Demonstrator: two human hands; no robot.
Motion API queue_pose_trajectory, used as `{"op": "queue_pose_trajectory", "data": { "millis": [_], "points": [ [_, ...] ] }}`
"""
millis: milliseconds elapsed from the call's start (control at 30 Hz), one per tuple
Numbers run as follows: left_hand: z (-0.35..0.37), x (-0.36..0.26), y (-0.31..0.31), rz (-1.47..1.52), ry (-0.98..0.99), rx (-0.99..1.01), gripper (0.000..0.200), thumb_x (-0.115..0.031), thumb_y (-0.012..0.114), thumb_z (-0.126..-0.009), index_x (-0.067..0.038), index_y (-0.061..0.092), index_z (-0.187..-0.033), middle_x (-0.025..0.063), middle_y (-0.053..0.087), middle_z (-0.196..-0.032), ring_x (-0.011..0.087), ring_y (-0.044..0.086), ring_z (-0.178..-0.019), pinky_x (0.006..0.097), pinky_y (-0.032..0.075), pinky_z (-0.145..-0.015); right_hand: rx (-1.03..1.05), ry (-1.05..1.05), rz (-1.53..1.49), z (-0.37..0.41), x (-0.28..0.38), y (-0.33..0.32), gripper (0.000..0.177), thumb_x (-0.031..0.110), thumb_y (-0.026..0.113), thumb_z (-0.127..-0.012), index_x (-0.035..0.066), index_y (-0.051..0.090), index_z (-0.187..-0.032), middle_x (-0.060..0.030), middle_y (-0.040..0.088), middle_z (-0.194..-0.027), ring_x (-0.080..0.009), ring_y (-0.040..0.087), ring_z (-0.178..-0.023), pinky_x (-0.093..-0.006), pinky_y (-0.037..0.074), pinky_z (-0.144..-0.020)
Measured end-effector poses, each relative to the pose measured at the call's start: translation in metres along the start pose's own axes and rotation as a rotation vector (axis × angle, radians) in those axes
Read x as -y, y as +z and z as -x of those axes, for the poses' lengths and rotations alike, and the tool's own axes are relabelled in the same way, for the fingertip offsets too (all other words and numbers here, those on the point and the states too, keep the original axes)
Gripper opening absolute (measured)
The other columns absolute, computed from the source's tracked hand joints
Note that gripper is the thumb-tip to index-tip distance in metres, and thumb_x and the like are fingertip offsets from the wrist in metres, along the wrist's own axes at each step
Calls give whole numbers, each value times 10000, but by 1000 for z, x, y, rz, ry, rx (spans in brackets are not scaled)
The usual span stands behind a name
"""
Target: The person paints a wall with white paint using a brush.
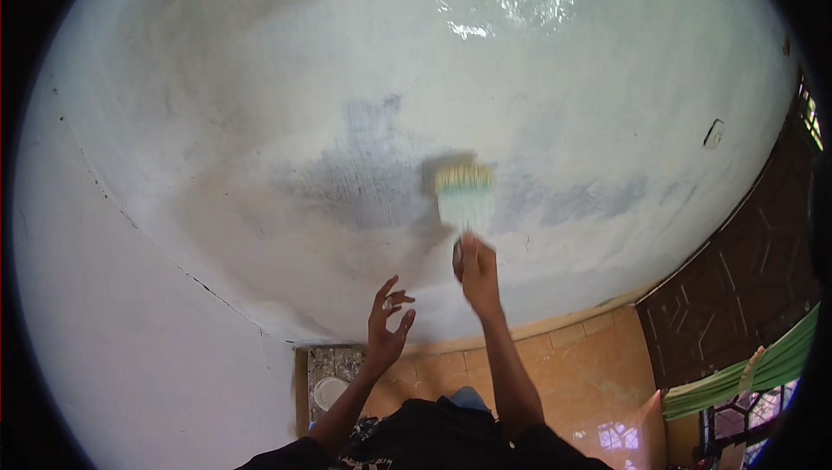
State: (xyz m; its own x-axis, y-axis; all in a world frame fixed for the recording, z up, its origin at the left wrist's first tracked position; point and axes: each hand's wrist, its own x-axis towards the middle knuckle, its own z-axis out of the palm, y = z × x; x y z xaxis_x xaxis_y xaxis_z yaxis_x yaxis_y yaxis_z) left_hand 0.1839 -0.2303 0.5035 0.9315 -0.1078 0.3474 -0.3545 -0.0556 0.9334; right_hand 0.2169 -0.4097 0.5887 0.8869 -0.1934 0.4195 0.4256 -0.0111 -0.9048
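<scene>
My right hand [476, 272] is wrapped round the handle of a wide paintbrush [465, 197], held upright with its pale bristles pointing up. The brush is slightly blurred and close over the wall [572, 123], throwing a shadow to its left. Grey, uneven patches show on the wall on both sides of the brush. Wet, shiny paint glints higher up. My left hand [390, 324] is raised in front of the lower wall, fingers spread and bent, with nothing in it.
At the lower left, a white round container [330, 394] stands on a speckled surface [338, 358]. Orange floor tiles [563, 366] run along the wall's foot. On the right are a dark panelled door [728, 270], a green curtain [737, 379] and a small wall fitting [713, 133].
</scene>
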Motion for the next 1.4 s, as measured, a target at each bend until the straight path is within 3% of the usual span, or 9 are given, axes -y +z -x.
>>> {"op": "queue_pose_trajectory", "data": {
  "millis": [133, 300, 500, 700, 800, 900, 1000, 1233, 1400],
  "points": [
    [-10, -14, 3, -31, 35, 13, 204, -2, 632, -844, -34, 630, -1045, 124, 423, -1423, 270, 538, -1178, 380, 479, -900, 25, 69, -74, -34, -2, -1, 474, 386, 352, -1039, 109, 364, -654, 65, 322, -526, -31, 270, -446, -221, 233, -406],
    [2, -6, 3, -41, 18, -26, 203, -4, 634, -842, -35, 632, -1043, 128, 423, -1421, 270, 533, -1184, 386, 480, -897, -49, 318, 53, 44, -75, -2, 475, 389, 374, -1031, 80, 423, -674, 43, 356, -536, -49, 336, -481, -240, 293, -451],
    [-7, -5, 5, -36, 15, -7, 197, -7, 631, -846, -38, 634, -1040, 119, 422, -1423, 266, 529, -1188, 380, 482, -896, 73, 55, -74, -35, 45, 6, 462, 375, 371, -1037, 81, 381, -680, 66, 317, -550, -34, 289, -485, -225, 249, -444],
    [-5, 0, 11, -9, 0, -26, 198, -1, 622, -852, -38, 634, -1045, 108, 422, -1423, 260, 528, -1187, 371, 486, -893, 22, 133, -68, 4, -55, 2, 451, 378, 353, -1039, 118, 378, -672, 71, 320, -524, -20, 279, -438, -207, 234, -402],
    [-7, 3, 11, -19, -13, -47, 203, 5, 619, -852, -36, 633, -1050, 102, 421, -1425, 256, 528, -1188, 368, 486, -892, 0, 317, -164, 31, -38, 3, 445, 387, 368, -1033, 87, 412, -707, 64, 328, -558, -36, 311, -478, -226, 261, -437],
    [-11, 1, 13, -28, 5, -42, 207, 3, 620, -852, -36, 630, -1055, 99, 420, -1427, 253, 528, -1188, 368, 486, -892, 20, 42, -145, -7, 9, 7, 433, 387, 355, -1037, 110, 396, -707, 77, 304, -533, -13, 268, -440, -198, 214, -391],
    [-17, -6, 17, -22, 5, -41, 213, 2, 624, -851, -35, 629, -1060, 98, 421, -1425, 253, 529, -1188, 371, 487, -892, 71, 79, -135, -44, 39, 5, 429, 384, 354, -1038, 105, 388, -714, 76, 301, -546, -14, 251, -444, -202, 205, -393],
    [-4, 7, 15, -31, -43, -56, 223, -1, 626, -852, -33, 626, -1073, 105, 435, -1409, 250, 538, -1174, 370, 486, -893, -7, 233, -77, 27, -58, 6, 466, 406, 344, -1035, 114, 374, -674, 68, 320, -523, -23, 277, -424, -213, 221, -385],
    [-13, -2, 17, 14, -54, -44, 227, 1, 630, -849, -42, 626, -1071, 109, 437, -1407, 250, 536, -1177, 371, 486, -894, 13, 31, -109, -19, 21, 12, 467, 407, 345, -1036, 109, 374, -676, 68, 310, -524, -16, 261, -429, -211, 212, -386]
  ]
}}
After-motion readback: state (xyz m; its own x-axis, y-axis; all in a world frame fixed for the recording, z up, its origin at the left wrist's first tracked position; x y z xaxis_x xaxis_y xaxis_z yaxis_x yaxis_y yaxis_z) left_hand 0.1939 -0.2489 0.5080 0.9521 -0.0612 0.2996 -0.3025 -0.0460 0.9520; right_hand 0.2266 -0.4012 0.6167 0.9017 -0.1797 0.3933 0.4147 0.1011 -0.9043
